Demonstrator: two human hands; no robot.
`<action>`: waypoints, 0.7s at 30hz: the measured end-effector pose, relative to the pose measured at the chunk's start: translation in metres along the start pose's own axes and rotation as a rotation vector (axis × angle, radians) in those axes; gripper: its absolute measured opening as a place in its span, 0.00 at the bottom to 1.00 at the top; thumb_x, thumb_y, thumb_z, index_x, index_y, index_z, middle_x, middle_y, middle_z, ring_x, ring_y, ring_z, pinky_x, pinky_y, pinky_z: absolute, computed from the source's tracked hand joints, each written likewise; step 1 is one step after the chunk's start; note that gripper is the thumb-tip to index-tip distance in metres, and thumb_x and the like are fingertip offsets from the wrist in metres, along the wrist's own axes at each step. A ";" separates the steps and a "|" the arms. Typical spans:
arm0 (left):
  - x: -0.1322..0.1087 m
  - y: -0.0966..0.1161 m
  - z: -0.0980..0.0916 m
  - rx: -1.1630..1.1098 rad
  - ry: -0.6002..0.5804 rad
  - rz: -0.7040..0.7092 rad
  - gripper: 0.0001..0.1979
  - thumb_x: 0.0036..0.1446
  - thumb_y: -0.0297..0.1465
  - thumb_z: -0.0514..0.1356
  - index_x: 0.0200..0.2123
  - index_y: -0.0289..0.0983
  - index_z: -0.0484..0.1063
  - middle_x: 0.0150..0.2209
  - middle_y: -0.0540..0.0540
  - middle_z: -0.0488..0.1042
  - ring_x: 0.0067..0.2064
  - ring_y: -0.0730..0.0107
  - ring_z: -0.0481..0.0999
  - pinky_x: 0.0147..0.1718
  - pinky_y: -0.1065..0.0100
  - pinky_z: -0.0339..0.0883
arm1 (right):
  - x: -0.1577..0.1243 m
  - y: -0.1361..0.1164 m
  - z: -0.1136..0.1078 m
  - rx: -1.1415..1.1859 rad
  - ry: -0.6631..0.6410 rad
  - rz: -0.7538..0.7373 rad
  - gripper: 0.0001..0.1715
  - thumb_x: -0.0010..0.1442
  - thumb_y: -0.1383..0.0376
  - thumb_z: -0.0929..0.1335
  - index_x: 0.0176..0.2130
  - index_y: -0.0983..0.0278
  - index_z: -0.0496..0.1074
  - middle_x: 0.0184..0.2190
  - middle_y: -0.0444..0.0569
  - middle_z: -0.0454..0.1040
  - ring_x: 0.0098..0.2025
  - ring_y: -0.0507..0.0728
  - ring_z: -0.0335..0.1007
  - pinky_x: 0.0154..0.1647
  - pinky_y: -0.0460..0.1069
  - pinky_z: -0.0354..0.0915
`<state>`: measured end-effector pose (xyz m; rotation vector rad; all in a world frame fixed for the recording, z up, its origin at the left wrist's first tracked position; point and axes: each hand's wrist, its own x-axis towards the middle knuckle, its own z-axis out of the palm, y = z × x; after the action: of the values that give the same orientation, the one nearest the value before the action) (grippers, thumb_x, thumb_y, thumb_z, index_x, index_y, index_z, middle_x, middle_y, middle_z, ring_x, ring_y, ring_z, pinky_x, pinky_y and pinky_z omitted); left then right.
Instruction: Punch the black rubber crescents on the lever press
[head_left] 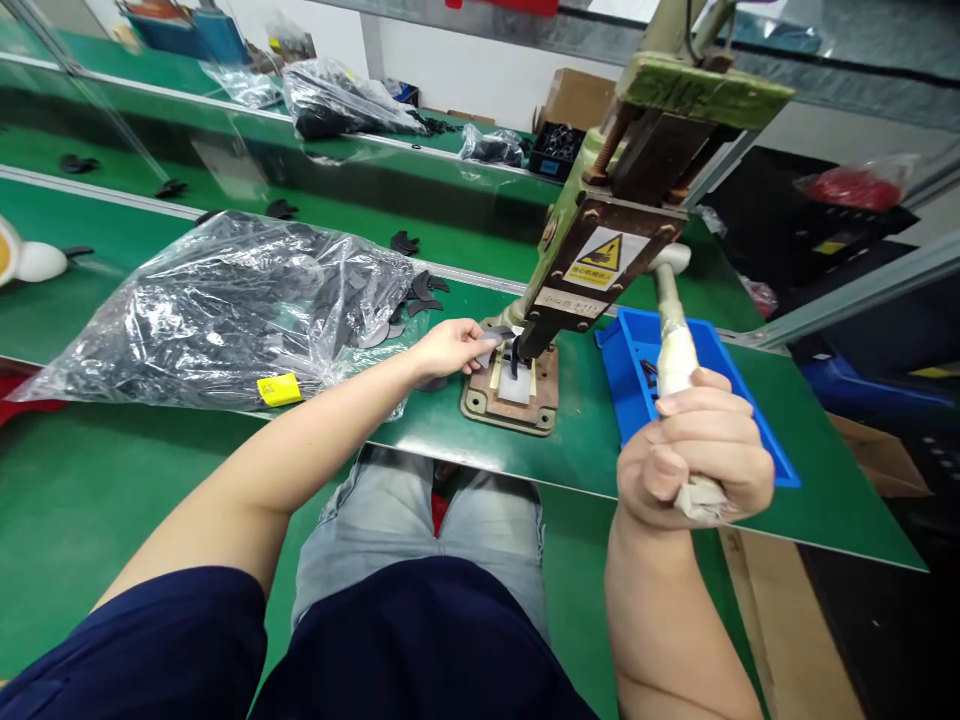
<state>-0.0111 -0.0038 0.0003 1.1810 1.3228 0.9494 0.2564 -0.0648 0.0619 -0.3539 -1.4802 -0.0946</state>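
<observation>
While the green bench [420, 438] bears a lever press [615, 210], a clear bag of parts [232, 310] lies left, a blue bin [619, 378] right. The wrapped lever [675, 345] sits in the right hand [694, 450], fist tight; the left hand [450, 350] pinches a dark piece [495, 335] at the press's left.

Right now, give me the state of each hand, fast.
Left hand: closed, pinching a small, flat, dark-grey piece at the green metal press.
Right hand: closed around the press's pale, wrapped lever handle.
</observation>
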 end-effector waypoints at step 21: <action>0.020 -0.002 0.007 0.155 -0.151 -0.057 0.18 0.66 0.36 0.71 0.30 0.37 0.67 0.21 0.50 0.75 0.22 0.74 0.76 0.23 0.76 0.65 | 0.002 0.000 0.017 -0.134 0.104 -0.050 0.20 0.65 0.54 0.68 0.27 0.55 0.57 0.18 0.40 0.54 0.23 0.55 0.63 0.43 0.63 0.74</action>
<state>-0.0027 0.0149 -0.0063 1.3000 1.3188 0.7118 0.2409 -0.0594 0.0649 -0.4142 -1.3837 -0.2491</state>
